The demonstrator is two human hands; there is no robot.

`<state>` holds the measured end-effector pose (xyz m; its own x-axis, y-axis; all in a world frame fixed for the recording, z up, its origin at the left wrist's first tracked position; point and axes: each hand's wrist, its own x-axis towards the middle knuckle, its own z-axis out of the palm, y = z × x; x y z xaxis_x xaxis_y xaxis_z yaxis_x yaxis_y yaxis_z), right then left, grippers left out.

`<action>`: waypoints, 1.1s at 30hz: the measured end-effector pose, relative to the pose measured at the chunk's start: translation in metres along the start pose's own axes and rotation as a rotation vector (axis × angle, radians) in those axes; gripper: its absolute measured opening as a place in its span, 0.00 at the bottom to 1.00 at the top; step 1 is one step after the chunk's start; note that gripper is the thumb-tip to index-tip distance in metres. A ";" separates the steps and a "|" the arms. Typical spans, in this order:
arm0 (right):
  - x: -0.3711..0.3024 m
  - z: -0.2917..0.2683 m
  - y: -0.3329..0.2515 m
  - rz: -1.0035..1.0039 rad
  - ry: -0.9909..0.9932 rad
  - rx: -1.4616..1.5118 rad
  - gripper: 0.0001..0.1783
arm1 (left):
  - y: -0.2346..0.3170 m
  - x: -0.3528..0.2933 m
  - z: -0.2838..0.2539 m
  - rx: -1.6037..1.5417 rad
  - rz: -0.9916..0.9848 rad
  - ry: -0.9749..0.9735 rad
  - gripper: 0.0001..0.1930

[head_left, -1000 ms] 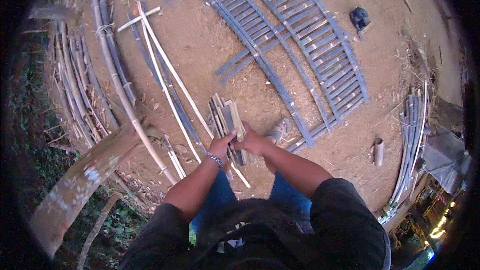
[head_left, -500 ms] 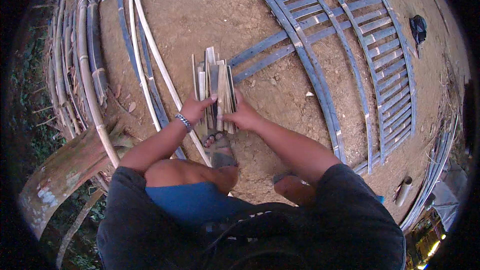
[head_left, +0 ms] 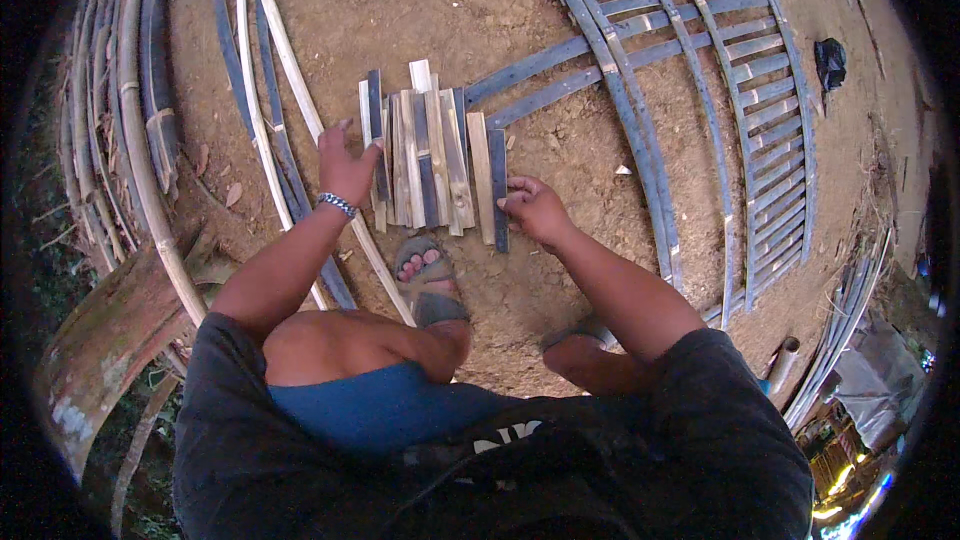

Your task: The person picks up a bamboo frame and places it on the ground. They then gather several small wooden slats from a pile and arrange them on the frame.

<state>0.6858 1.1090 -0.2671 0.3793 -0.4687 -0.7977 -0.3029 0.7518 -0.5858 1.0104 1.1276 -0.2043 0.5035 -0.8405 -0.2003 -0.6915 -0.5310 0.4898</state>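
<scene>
A row of short split-bamboo slats (head_left: 405,160), some pale and some dark, lies spread on the dirt in front of my feet. My left hand (head_left: 345,168) is at the row's left end, thumb and fingers apart, by a dark slat (head_left: 376,115). At the other end, my right hand (head_left: 536,212) has its fingertips at the edge of the outermost dark slat (head_left: 499,185). Its fingers are partly bent with a gap between them, and neither hand grips a slat.
Ladder-like bamboo frames (head_left: 640,110) lie to the right. Long pale strips (head_left: 287,60) and bamboo poles (head_left: 130,110) run along the left, near a thick log (head_left: 115,335). A black bag (head_left: 830,63) and a short bamboo tube (head_left: 785,362) lie far right.
The slats, held together as a bundle between both hands, now lie fanned out on the ground. My hands have moved apart and let go of them.
</scene>
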 end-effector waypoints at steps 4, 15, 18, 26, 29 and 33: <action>0.012 -0.003 -0.004 0.028 -0.012 -0.056 0.21 | 0.028 0.024 0.005 -0.059 0.256 0.031 0.28; -0.006 -0.056 -0.023 -0.020 0.331 0.501 0.13 | 0.105 -0.005 0.049 0.545 1.360 -0.821 0.29; 0.009 -0.077 -0.039 -0.140 0.421 0.612 0.14 | 0.088 -0.014 0.044 0.586 1.335 -0.848 0.30; -0.001 -0.063 -0.050 -0.426 0.891 -0.562 0.30 | 0.120 -0.010 0.030 0.726 1.151 -0.990 0.26; -0.021 -0.059 -0.081 -0.406 0.662 -0.926 0.30 | 0.122 -0.009 0.033 0.747 1.198 -0.955 0.25; -0.010 -0.070 -0.090 -0.363 0.448 -1.159 0.31 | 0.114 -0.016 0.033 0.685 1.223 -0.869 0.24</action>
<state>0.6478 1.0131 -0.2163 0.3432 -0.8430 -0.4141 -0.9069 -0.1827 -0.3797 0.9061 1.0770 -0.1729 -0.7381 -0.4502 -0.5025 -0.6399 0.7032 0.3098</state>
